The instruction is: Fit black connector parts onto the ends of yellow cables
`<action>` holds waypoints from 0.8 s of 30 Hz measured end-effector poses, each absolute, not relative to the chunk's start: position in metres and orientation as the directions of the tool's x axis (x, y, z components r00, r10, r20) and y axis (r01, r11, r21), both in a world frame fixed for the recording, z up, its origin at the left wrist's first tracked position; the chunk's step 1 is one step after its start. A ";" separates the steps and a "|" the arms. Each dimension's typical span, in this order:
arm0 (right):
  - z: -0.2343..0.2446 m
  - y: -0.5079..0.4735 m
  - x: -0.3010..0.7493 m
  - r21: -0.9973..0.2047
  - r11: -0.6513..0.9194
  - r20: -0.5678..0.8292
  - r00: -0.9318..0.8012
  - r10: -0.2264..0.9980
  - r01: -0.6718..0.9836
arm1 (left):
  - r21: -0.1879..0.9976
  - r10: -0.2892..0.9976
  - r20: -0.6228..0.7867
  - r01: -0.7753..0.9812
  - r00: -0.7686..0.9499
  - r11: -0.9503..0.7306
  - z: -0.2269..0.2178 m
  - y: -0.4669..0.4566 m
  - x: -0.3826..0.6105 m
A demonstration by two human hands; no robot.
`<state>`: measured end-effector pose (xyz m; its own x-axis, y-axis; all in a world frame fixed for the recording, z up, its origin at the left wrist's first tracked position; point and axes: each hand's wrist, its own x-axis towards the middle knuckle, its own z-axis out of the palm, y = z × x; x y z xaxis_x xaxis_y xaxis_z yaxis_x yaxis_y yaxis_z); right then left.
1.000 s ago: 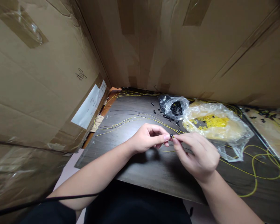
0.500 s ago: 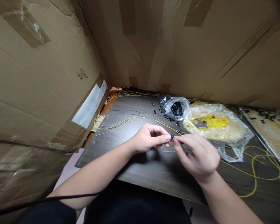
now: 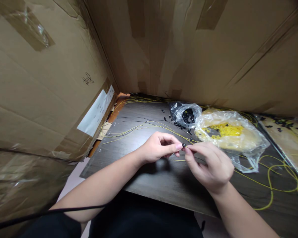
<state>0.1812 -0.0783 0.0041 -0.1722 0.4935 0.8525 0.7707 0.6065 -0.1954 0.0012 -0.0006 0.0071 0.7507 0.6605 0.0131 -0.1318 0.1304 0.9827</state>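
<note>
My left hand and my right hand meet fingertip to fingertip over the dark wooden table. Between the pinched fingers sits a small black part, with a thin yellow wire running from it toward the right. Both hands are closed in a pinch: the left holds the black part, the right grips the wire end against it.
A clear bag of small black parts and a larger plastic bag with yellow pieces lie behind the hands. Loose yellow wires curl across the table. Cardboard boxes wall in the left and back sides.
</note>
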 end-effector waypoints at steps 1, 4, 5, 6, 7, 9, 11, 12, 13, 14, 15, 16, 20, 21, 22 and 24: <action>0.004 -0.079 0.181 -0.196 0.608 0.852 -0.173 0.495 0.770 | 0.983 0.659 0.013 -0.132 0.752 0.131 0.007 -0.001 0.001; 0.004 -0.079 0.181 -0.202 0.611 0.852 -0.170 0.495 0.766 | 0.983 0.660 0.012 -0.131 0.751 0.131 0.007 -0.001 0.001; 0.005 -0.079 0.181 -0.204 0.611 0.852 -0.168 0.495 0.765 | 0.982 0.660 0.012 -0.131 0.751 0.132 0.006 -0.001 0.001; 0.005 -0.079 0.181 -0.206 0.610 0.851 -0.167 0.497 0.765 | 0.982 0.660 0.012 -0.132 0.751 0.132 0.006 -0.001 0.001; 0.005 -0.079 0.181 -0.206 0.609 0.851 -0.167 0.498 0.766 | 0.982 0.659 0.014 -0.133 0.752 0.131 0.006 -0.001 0.001; 0.006 -0.079 0.181 -0.203 0.606 0.849 -0.170 0.500 0.769 | 0.983 0.661 0.020 -0.136 0.750 0.124 0.006 -0.001 0.002; 0.006 -0.079 0.180 -0.199 0.601 0.846 -0.174 0.504 0.774 | 0.983 0.667 0.029 -0.141 0.745 0.115 0.007 -0.001 0.002; 0.006 -0.078 0.179 -0.199 0.599 0.843 -0.177 0.509 0.775 | 0.983 0.670 0.033 -0.146 0.741 0.112 0.007 -0.001 0.002; 0.007 -0.078 0.179 -0.200 0.599 0.840 -0.179 0.513 0.775 | 0.982 0.673 0.038 -0.152 0.739 0.111 0.008 -0.001 0.002; 0.006 -0.078 0.179 -0.202 0.601 0.836 -0.183 0.518 0.773 | 0.981 0.674 0.042 -0.158 0.737 0.111 0.008 -0.001 0.003; 0.006 -0.077 0.179 -0.206 0.602 0.835 -0.183 0.519 0.771 | 0.981 0.674 0.044 -0.161 0.737 0.113 0.008 -0.001 0.003; 0.006 -0.077 0.179 -0.208 0.604 0.835 -0.182 0.519 0.769 | 0.980 0.673 0.043 -0.162 0.738 0.115 0.008 -0.001 0.003; 0.004 -0.078 0.180 -0.213 0.609 0.845 -0.169 0.507 0.764 | 0.978 0.667 0.035 -0.162 0.744 0.130 0.008 -0.001 0.003; 0.004 -0.078 0.181 -0.216 0.610 0.846 -0.166 0.506 0.762 | 0.978 0.667 0.036 -0.165 0.744 0.131 0.008 -0.001 0.003; 0.004 -0.078 0.181 -0.217 0.613 0.848 -0.164 0.504 0.760 | 0.977 0.667 0.039 -0.170 0.744 0.132 0.008 -0.001 0.003; 0.004 -0.078 0.181 -0.219 0.616 0.850 -0.162 0.501 0.757 | 0.975 0.667 0.045 -0.177 0.744 0.132 0.008 -0.001 0.003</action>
